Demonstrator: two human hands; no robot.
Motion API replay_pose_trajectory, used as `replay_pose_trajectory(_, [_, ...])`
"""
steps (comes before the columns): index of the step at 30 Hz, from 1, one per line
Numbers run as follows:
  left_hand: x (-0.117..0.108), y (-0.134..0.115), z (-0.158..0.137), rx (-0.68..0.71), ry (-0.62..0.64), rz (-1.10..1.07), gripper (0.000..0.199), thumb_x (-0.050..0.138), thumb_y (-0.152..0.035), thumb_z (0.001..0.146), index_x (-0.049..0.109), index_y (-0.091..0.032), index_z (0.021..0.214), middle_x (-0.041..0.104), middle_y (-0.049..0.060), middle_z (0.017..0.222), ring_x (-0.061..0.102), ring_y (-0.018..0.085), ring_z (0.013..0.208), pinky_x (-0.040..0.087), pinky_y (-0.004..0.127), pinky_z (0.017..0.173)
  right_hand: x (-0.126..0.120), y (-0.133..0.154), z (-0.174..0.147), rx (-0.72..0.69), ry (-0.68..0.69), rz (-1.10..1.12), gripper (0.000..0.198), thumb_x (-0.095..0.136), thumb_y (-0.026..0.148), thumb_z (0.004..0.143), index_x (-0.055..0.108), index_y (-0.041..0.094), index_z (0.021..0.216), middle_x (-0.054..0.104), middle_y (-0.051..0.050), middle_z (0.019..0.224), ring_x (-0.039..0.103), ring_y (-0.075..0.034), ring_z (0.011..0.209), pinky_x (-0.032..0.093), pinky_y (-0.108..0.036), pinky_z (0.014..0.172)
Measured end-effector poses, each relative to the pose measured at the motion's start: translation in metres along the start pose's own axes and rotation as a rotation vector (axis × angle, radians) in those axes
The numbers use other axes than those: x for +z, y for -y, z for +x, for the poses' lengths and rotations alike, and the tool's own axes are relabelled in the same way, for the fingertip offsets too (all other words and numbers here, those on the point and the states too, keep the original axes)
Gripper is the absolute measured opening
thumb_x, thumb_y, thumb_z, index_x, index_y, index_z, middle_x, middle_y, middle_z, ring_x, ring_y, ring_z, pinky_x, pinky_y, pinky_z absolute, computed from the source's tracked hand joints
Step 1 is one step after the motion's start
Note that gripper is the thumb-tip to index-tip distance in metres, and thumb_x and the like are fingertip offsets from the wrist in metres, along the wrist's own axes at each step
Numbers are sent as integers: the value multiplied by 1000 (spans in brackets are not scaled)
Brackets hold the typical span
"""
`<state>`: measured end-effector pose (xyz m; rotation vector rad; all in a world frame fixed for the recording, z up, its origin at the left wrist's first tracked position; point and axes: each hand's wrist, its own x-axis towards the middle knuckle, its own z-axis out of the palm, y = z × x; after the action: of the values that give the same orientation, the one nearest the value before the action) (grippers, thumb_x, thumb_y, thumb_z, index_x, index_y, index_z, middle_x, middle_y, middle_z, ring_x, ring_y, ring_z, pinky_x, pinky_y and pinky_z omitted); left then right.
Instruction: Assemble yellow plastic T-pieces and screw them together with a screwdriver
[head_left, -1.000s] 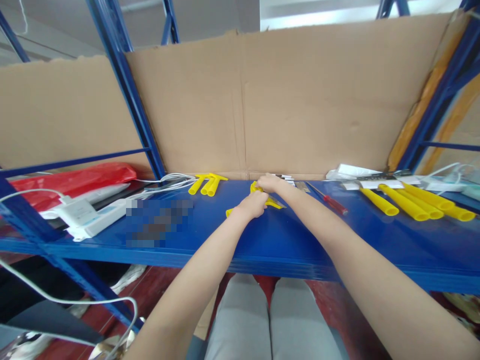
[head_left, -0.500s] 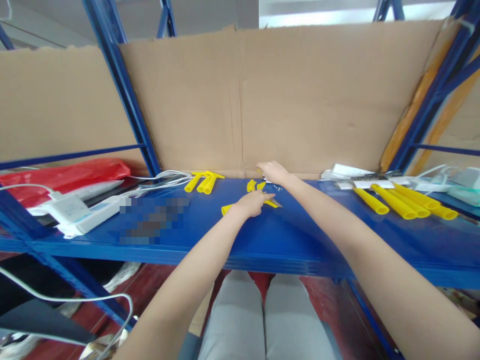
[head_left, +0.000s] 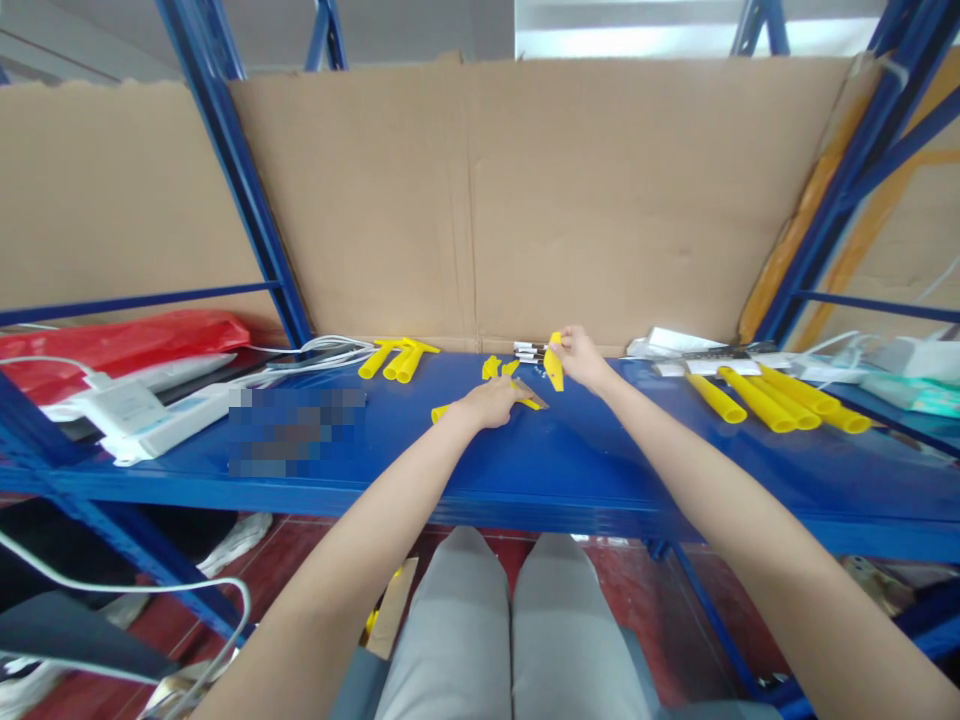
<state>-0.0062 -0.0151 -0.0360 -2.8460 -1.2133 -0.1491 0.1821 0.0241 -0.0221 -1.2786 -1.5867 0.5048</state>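
Note:
My left hand (head_left: 491, 402) is closed over a yellow-handled scraper (head_left: 439, 413) on the blue shelf. The tube-like handle end sticks out to the left, and a thin metal blade edge shows to the right of the fingers. A flat yellow plastic piece (head_left: 555, 368) with small holes is pinched upright in my right hand (head_left: 582, 356), just above the shelf. Small yellow pieces (head_left: 491, 367) lie behind my left hand. Close to the yellow piece are several small white-and-dark items (head_left: 529, 350), too small to name.
Yellow T-shaped handles (head_left: 405, 360) lie at the back left. Long yellow handles (head_left: 772, 398) with white and dark ends lie at the right. On the left are a white power strip (head_left: 169, 425), cables and a red bag (head_left: 135, 345). A cardboard sheet (head_left: 360, 210) stands behind.
My right hand has drawn back to the right from the rear of the shelf, and the flat yellow piece now shows in it. The left hand still grips the scraper. The view has shifted slightly.

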Motion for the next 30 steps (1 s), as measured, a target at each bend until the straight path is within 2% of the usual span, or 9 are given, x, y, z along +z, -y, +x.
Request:
replay_pose_trajectory(3, [0,0,1,28,-2,-15,68,41,4,80,58,-31,137,58,5,139,53,24,125,42,37,107,1,5,-14,157,96,17,8,56,11,88,51,18,87,58,3,71,52,-8,58,40,-17,55])
replay_pose_trajectory(6, [2,3,3,42,-12,0,66,42,3,81,58,-29,136,59,6,137,54,23,124,42,36,106,-2,11,-25,246,186,-4,11,60,10,84,55,17,77,56,4,62,49,-8,53,37,-17,50])
replay_pose_trajectory(12, [6,6,4,18,-40,30,60,45,0,84,61,-29,133,59,6,134,56,24,123,43,35,106,-10,9,-26,355,255,32,17,62,3,76,62,17,85,64,3,65,57,-10,57,44,-19,55])
replay_pose_trajectory(17, [4,4,3,13,-43,48,58,46,-1,85,61,-31,132,62,6,129,58,23,121,46,34,104,-10,-1,-19,399,255,114,13,66,3,76,61,15,73,62,1,59,57,-8,55,47,-17,56])
replay_pose_trajectory(22, [1,1,2,-33,-18,75,51,46,-7,89,60,-27,134,61,10,132,55,26,125,45,40,105,-10,1,-19,459,270,181,16,74,8,75,60,13,69,62,0,55,58,-10,52,51,-20,57])
replay_pose_trajectory(25, [-1,0,1,-40,-5,66,49,47,-9,90,57,-25,136,60,12,134,56,26,125,45,41,104,-10,7,-22,474,256,146,19,75,9,75,59,14,66,59,1,52,55,-9,49,48,-20,54])
replay_pose_trajectory(30, [-4,-1,0,-59,-27,12,48,50,-10,89,54,-22,135,61,11,134,59,26,122,46,41,103,-8,11,-23,484,200,67,22,71,9,79,55,15,64,51,5,47,46,-6,45,36,-17,48])
